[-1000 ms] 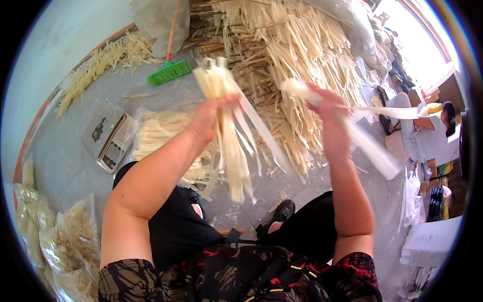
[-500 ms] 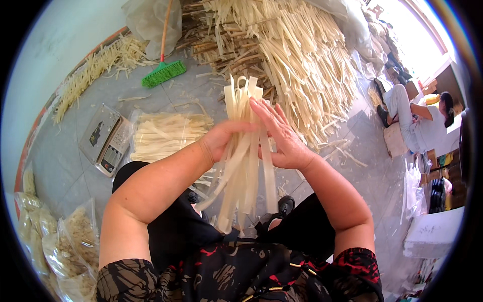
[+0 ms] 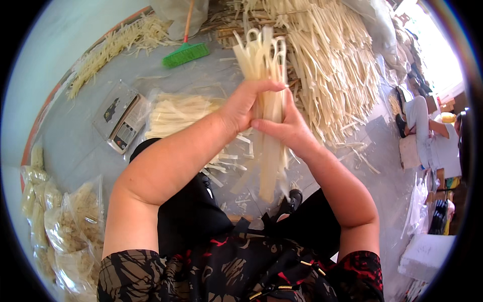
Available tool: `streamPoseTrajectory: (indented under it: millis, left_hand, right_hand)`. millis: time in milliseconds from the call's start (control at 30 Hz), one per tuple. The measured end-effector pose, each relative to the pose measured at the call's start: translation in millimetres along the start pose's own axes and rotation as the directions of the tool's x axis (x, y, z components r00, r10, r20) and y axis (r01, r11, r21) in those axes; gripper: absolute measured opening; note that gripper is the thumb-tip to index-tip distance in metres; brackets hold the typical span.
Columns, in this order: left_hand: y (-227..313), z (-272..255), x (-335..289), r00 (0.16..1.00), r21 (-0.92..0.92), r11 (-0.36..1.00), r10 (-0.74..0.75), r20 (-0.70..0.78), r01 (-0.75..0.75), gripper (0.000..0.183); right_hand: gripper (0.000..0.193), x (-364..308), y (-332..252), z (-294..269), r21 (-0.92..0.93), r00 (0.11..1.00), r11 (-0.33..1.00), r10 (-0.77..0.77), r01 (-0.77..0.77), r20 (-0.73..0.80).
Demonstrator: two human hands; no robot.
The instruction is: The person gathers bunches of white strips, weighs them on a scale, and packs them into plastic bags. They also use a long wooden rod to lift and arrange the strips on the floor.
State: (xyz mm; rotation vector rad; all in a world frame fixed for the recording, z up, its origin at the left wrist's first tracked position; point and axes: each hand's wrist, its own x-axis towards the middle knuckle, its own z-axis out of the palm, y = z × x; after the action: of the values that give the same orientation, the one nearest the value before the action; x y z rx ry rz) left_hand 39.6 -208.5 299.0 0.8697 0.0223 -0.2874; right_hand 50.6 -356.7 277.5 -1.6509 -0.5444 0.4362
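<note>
A bundle of long, pale, flat noodle-like strips (image 3: 270,151) hangs upright between my hands, with looped ends fanning out at the top and the lower ends dangling above the floor. My left hand (image 3: 246,103) grips its left side, the thumb reaching across the front. On the other side my right hand (image 3: 288,123) closes round the bundle slightly lower, thumb across the strips and most fingers hidden behind them. Left of the bundle, more such strips lie in a flat stack (image 3: 183,113) on clear plastic on the floor.
A large heap of strips (image 3: 327,75) with sticks fills the far side. A green broom (image 3: 185,54) stands at the far left, above a scale (image 3: 121,118). Clear bags (image 3: 75,226) lie at near left. Another person (image 3: 435,136) sits at far right; a white box (image 3: 427,256) is nearer.
Both hands and the bundle have risen away from me and slightly right. My right hand, its fingers extended before, now wraps round the bundle, and the strips hang closer together.
</note>
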Motion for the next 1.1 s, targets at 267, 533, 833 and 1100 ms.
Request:
streamPoseTrajectory:
  millis: [267, 533, 833, 1100]
  left_hand:
    - [70.8, -100.2, -4.8, 0.951, 0.779, 0.603, -0.307, 0.027, 0.173, 0.062]
    - [-98.8, -312.6, -40.2, 0.871, 0.885, 0.003, 0.172, -0.460, 0.466, 0.047]
    - [-118.3, -312.8, -48.8, 0.878, 0.888, -0.041, 0.177, -0.444, 0.457, 0.042]
    - [-101.1, -334.2, -45.7, 0.803, 0.755, 0.344, 0.002, -0.596, 0.559, 0.021]
  right_hand:
    - [0.044, 33.0, 19.8, -24.3, -0.096, 0.963, 0.959, 0.263, -0.268, -0.063]
    - [0.028, 60.0, 113.3, 23.6, -0.215, 0.883, 0.873, 0.462, -0.438, 0.075]
    - [0.057, 108.8, 183.0, 92.2, -0.151, 0.877, 0.896, 0.440, -0.417, 0.192]
    - [0.057, 115.1, 197.5, 104.5, -0.148, 0.863, 0.888, 0.459, -0.436, 0.211]
